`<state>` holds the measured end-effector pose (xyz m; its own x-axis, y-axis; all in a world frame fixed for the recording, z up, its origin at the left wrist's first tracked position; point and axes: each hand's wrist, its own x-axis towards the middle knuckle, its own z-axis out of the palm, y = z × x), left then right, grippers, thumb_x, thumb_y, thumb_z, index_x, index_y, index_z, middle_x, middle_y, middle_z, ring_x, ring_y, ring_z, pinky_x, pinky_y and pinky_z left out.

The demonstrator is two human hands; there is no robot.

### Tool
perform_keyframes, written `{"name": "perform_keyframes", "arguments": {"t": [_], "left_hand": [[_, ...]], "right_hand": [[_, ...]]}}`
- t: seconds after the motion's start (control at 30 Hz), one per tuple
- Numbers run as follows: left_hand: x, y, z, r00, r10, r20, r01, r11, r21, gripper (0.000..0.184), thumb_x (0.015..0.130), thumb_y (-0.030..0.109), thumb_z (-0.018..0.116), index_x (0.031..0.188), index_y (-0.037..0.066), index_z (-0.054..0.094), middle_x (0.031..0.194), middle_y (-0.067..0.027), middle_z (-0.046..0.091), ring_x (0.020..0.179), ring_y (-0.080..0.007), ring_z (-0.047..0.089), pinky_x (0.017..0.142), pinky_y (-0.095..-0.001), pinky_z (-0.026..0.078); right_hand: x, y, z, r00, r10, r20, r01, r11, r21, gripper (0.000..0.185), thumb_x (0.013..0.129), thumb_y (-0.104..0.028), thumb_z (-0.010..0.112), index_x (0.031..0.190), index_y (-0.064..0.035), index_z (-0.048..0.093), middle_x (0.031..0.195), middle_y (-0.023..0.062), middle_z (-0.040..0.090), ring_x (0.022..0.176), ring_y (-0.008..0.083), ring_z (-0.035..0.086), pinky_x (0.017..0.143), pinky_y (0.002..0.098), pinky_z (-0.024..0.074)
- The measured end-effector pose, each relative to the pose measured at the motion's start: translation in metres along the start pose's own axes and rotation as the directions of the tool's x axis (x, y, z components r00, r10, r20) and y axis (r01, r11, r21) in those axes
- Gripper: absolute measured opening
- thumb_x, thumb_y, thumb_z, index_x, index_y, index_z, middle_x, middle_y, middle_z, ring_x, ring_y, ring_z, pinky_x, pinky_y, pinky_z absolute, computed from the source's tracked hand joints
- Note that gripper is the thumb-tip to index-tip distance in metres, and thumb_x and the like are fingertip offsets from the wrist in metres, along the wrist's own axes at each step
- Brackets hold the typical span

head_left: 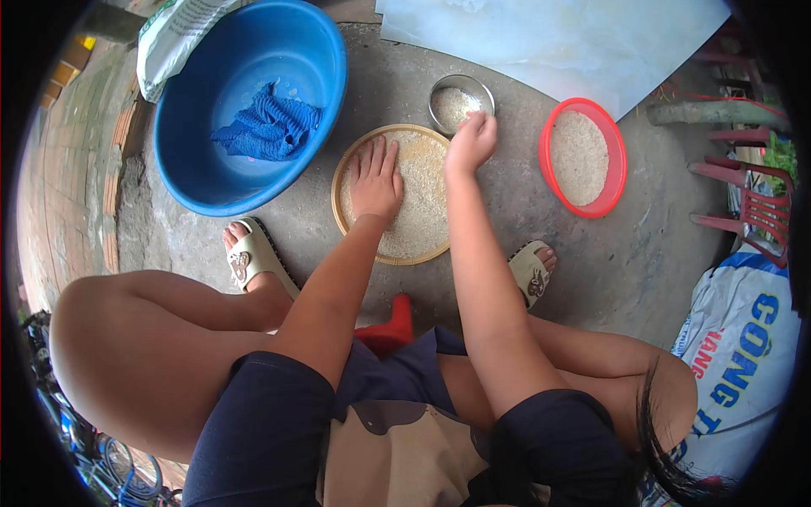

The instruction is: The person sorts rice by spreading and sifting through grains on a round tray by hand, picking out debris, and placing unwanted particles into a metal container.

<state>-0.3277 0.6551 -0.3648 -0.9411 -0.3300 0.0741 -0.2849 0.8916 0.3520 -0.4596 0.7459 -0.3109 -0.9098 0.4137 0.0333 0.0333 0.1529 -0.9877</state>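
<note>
A round woven tray (341,213) full of rice grains (418,198) lies on the ground in front of me. My left hand (376,184) rests flat on the rice, fingers stretched out, at the tray's left side. My right hand (472,145) is closed, with its fingers curled at the near right rim of a small metal bowl (433,108). The bowl holds some rice. Whatever may be inside the right hand's fingers is hidden. To the right stands a red plastic basket (622,169) holding more rice.
A large blue basin (194,127) with a wet blue cloth (269,125) stands at the left. A white printed sack (173,42) leans behind it. A pale sheet (541,42) lies at the back. Red plastic chairs (756,211) and a big white sack (735,355) are at the right.
</note>
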Motion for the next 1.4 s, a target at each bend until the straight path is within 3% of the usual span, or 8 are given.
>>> {"name": "perform_keyframes", "arguments": {"t": [0.2,0.47,0.63,0.83,0.9,1.07,1.17,1.4], "left_hand": [[0.001,0.004,0.005,0.995,-0.038,-0.096,0.037,0.999,-0.008,0.049,0.089,0.025,0.044,0.138,0.018,0.043,0.146,-0.0056,0.038,0.137,-0.0236,0.031,0.114,-0.0460,0.019],[0.027,0.016,0.004,0.907,-0.350,-0.236,0.237,0.885,-0.401,0.023,0.084,0.014,0.052,0.099,0.014,0.069,0.111,-0.0060,0.065,0.110,-0.0235,0.055,0.102,-0.0460,0.032],[0.053,0.025,-0.011,0.830,-0.556,-0.034,0.377,0.605,-0.701,0.017,0.082,0.013,0.052,0.085,0.009,0.069,0.090,-0.0094,0.069,0.085,-0.0317,0.064,0.079,-0.0446,0.047],[0.058,0.038,-0.003,0.768,-0.636,0.076,0.438,0.434,-0.787,0.021,0.083,0.014,0.049,0.083,0.004,0.068,0.081,-0.0158,0.068,0.074,-0.0307,0.066,0.067,-0.0393,0.050],[0.063,0.036,0.009,0.741,-0.366,0.562,0.478,-0.300,-0.826,0.023,0.085,0.015,0.048,0.085,0.000,0.065,0.079,-0.0158,0.067,0.071,-0.0257,0.065,0.064,-0.0336,0.052],[0.068,0.024,0.012,0.621,-0.165,0.766,0.607,-0.517,-0.603,0.032,0.094,0.022,0.042,0.089,-0.004,0.060,0.084,-0.0157,0.066,0.074,-0.0225,0.065,0.071,-0.0320,0.057],[0.065,0.014,0.013,0.591,-0.226,0.774,0.566,-0.568,-0.598,0.033,0.094,0.022,0.041,0.090,-0.004,0.061,0.085,-0.0154,0.066,0.076,-0.0226,0.066,0.070,-0.0313,0.057],[0.061,-0.004,0.011,0.598,-0.233,0.767,0.581,-0.533,-0.615,0.031,0.095,0.022,0.040,0.096,-0.003,0.058,0.087,-0.0134,0.064,0.079,-0.0223,0.064,0.074,-0.0331,0.056]], "right_hand": [[-0.077,0.056,-0.057,0.685,-0.375,0.625,0.673,0.653,-0.346,0.022,0.090,-0.017,0.053,0.105,-0.0049,0.062,0.101,0.0140,0.059,0.098,0.0316,0.055,0.088,0.0404,0.0440],[-0.075,0.070,-0.071,0.618,-0.285,0.733,0.685,0.652,-0.324,0.021,0.083,-0.005,0.059,0.104,-0.0031,0.064,0.099,0.0141,0.059,0.087,0.0304,0.058,0.082,0.0387,0.0477],[-0.060,0.070,-0.055,0.877,0.055,0.477,0.114,0.941,-0.318,0.012,0.083,-0.007,0.067,0.091,0.0017,0.068,0.089,0.0115,0.068,0.073,0.0136,0.064,0.067,0.0269,0.0508],[-0.029,0.022,-0.027,0.750,0.167,0.640,-0.210,0.978,-0.009,0.020,0.084,-0.005,0.067,0.101,0.0055,0.066,0.092,0.0085,0.068,0.081,0.0127,0.063,0.071,0.0242,0.0507],[-0.018,0.013,-0.025,0.540,0.239,0.807,-0.341,0.939,-0.050,0.023,0.083,-0.006,0.068,0.103,0.0050,0.065,0.093,0.0091,0.068,0.082,0.0130,0.064,0.071,0.0239,0.0504],[-0.011,0.026,-0.038,0.889,-0.016,0.457,0.079,0.990,-0.120,0.016,0.088,-0.012,0.061,0.096,0.0008,0.065,0.088,0.0115,0.069,0.076,0.0193,0.066,0.071,0.0296,0.0511],[-0.020,0.041,-0.062,0.889,0.001,0.458,0.276,0.798,-0.536,0.017,0.089,-0.008,0.056,0.101,0.0017,0.064,0.091,0.0144,0.068,0.079,0.0234,0.066,0.072,0.0318,0.0514],[-0.044,0.047,-0.077,0.704,-0.231,0.671,0.675,0.510,-0.533,0.028,0.083,0.000,0.052,0.108,-0.0005,0.062,0.107,0.0173,0.060,0.099,0.0349,0.058,0.088,0.0402,0.0465]]}}
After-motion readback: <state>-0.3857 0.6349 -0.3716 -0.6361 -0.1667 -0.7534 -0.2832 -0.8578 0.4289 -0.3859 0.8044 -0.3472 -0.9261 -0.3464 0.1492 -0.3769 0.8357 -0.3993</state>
